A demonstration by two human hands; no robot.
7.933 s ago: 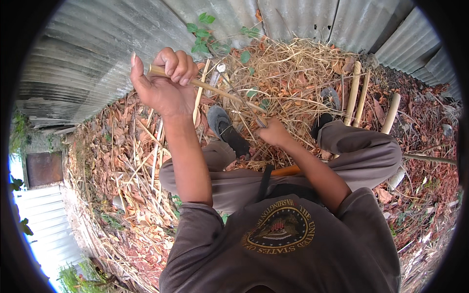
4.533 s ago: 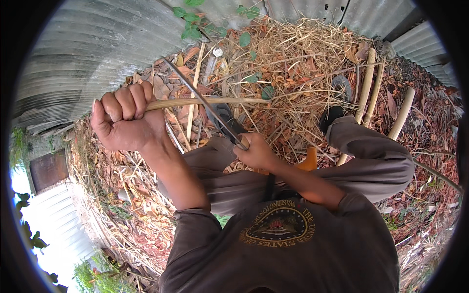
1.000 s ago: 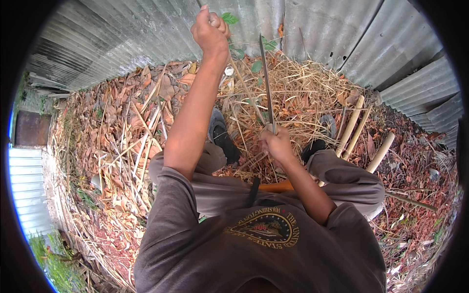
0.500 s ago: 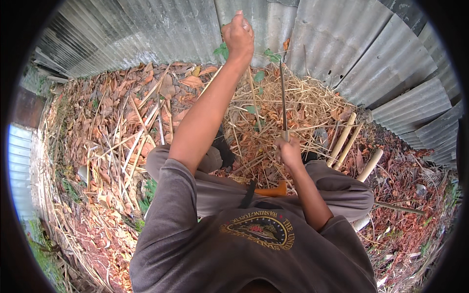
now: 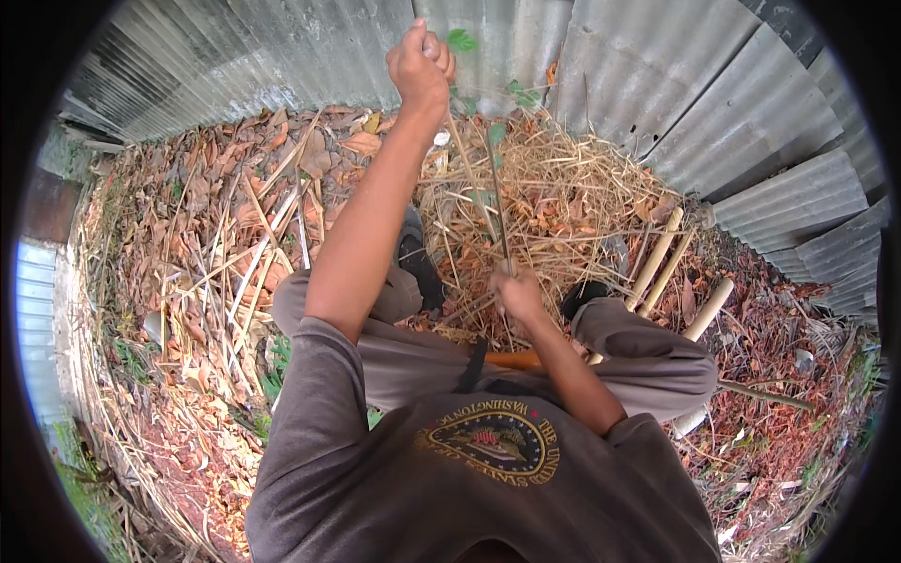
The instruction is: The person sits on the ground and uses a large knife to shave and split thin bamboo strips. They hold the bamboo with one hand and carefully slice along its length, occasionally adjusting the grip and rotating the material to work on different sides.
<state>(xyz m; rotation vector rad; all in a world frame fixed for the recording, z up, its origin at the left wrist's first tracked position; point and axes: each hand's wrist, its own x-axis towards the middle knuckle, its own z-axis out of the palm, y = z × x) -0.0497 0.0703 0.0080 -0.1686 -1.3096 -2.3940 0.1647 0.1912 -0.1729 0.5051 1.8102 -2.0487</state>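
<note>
My left hand [image 5: 421, 66] is raised in front of me near the metal fence, its fingers closed round the upper end of a thin pale stick [image 5: 471, 172]. The stick slants down from behind my wrist toward the straw. In my right hand [image 5: 519, 295], low between my knees, is the handle of a long knife. Its narrow blade [image 5: 500, 206] points up and away from me, close beside the stick; I cannot tell whether they touch. An orange piece [image 5: 516, 360] with a black strap [image 5: 472, 366] lies across my lap.
Corrugated metal sheets [image 5: 648, 75] wall off the far side. Dry straw [image 5: 572, 178] and brown leaves [image 5: 225, 178] cover the ground. Several peeled pale sticks [image 5: 657, 258] lie by my right knee. Green leaves [image 5: 461, 40] grow along the fence.
My left hand has shifted left and slightly down with the stick. My right hand has moved left, bringing the knife blade beside the stick and tilting its tip leftward.
</note>
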